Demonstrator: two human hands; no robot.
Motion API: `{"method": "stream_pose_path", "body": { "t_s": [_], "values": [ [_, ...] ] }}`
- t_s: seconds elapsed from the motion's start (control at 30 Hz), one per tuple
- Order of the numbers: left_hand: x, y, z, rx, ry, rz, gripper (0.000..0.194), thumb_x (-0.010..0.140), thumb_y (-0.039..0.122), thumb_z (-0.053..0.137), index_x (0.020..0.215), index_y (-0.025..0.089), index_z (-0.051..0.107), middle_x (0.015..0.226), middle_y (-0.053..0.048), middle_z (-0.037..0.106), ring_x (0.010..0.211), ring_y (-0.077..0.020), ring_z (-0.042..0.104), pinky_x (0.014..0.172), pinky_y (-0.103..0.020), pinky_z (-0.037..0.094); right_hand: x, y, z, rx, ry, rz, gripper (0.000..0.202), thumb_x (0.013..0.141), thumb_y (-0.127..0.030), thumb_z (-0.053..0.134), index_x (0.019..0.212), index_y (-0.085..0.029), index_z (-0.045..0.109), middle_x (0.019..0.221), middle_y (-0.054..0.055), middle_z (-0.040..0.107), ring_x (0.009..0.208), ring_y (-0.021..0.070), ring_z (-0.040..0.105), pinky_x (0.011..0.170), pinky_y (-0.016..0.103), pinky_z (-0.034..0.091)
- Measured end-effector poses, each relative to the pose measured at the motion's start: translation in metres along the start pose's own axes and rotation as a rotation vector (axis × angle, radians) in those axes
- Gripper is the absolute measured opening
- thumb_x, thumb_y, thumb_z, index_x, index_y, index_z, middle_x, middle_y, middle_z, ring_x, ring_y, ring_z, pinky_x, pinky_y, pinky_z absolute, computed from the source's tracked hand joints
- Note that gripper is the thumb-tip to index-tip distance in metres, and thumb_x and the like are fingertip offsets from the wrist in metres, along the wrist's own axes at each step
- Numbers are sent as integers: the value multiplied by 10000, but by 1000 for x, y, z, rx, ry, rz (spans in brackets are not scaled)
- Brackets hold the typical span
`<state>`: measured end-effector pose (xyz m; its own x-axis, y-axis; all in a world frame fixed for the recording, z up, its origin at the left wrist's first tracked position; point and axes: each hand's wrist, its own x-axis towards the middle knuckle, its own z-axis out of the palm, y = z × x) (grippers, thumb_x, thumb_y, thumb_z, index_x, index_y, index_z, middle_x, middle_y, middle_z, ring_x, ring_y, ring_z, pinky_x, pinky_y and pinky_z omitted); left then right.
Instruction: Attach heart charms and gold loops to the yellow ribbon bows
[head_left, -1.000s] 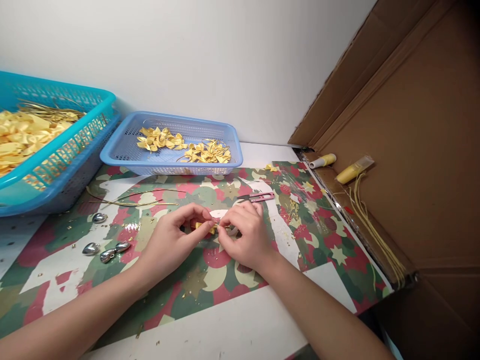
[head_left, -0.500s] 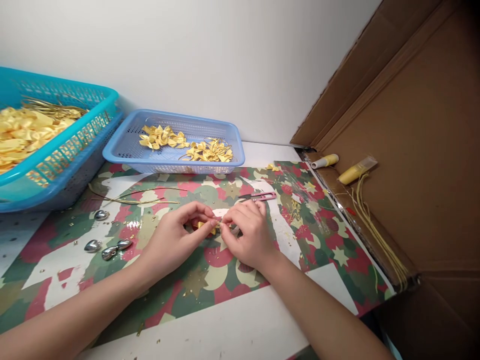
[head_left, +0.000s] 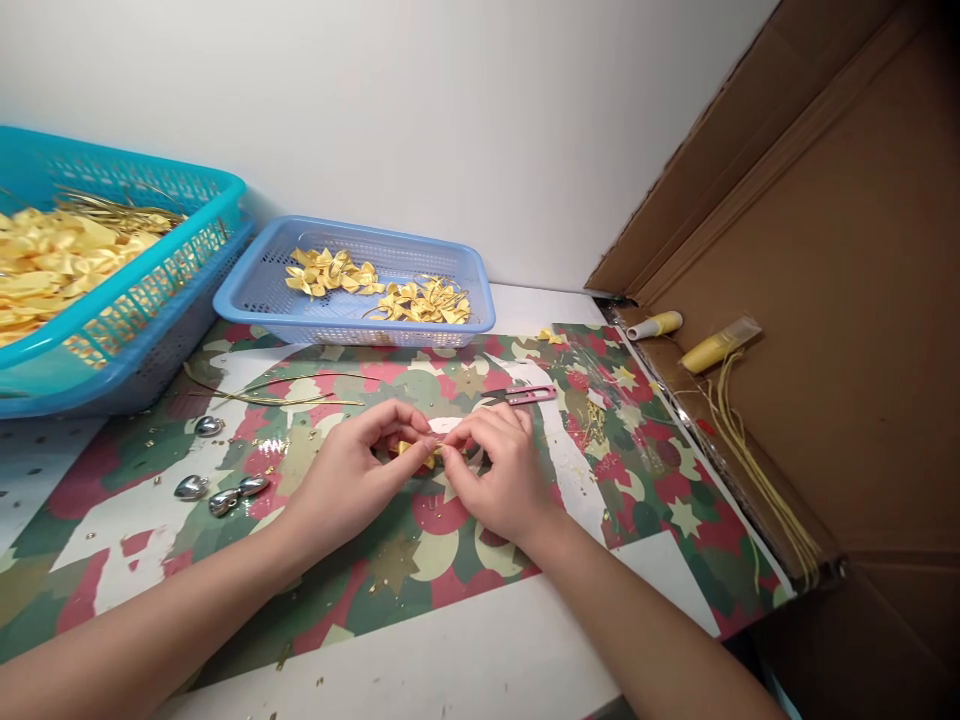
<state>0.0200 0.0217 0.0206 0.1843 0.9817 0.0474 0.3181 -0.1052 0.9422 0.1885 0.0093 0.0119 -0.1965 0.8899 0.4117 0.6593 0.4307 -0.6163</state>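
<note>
Between my two hands, low over the patterned sheet, is a small yellow ribbon bow (head_left: pixel 406 450). My left hand (head_left: pixel 367 465) pinches it between thumb and fingers. My right hand (head_left: pixel 495 465) is closed at the bow's right side, thumb against forefinger, on a part too small to make out. The fingertips of both hands nearly touch. Just beyond my right hand lie pink thread snips (head_left: pixel 529 393). Thin gold cords (head_left: pixel 300 400) lie beyond my left hand, and several silver hearts (head_left: pixel 192 487) rest to its left.
A blue basket (head_left: pixel 352 318) with yellow bows stands at the back. A turquoise basket (head_left: pixel 180 240) of yellow pieces and cords is at the left. Cardboard (head_left: pixel 825 300) rises at the right, beside two yellow thread spools (head_left: pixel 656 325) and hanging yellow cords (head_left: pixel 757 480).
The whole view has shifted slightly, so the table items appear a little further right. Both hands hold nearly the same pose, and slightly more yellow ribbon shows between them.
</note>
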Motion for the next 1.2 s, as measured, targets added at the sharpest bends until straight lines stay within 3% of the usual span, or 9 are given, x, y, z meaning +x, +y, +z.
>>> {"method": "stream_pose_path", "body": {
  "t_s": [0.4, 1.2],
  "values": [
    [-1, -2, 1, 14, -22, -3, 151, 846, 357, 629, 827, 209, 604, 761, -5, 672, 682, -159, 634, 591, -256, 475, -1, 3, 3, -134, 114, -133, 135, 841, -160, 566, 712, -199, 549, 714, -21, 665, 761, 163, 543, 756, 343, 291],
    [-1, -5, -3, 23, -88, 19, 144, 857, 362, 606, 836, 219, 605, 761, 3, 656, 693, -164, 628, 605, -265, 477, -1, 5, 3, -100, 83, -124, 113, 874, -158, 565, 774, -205, 587, 799, -19, 703, 809, 169, 570, 779, 344, 299]
  ]
}}
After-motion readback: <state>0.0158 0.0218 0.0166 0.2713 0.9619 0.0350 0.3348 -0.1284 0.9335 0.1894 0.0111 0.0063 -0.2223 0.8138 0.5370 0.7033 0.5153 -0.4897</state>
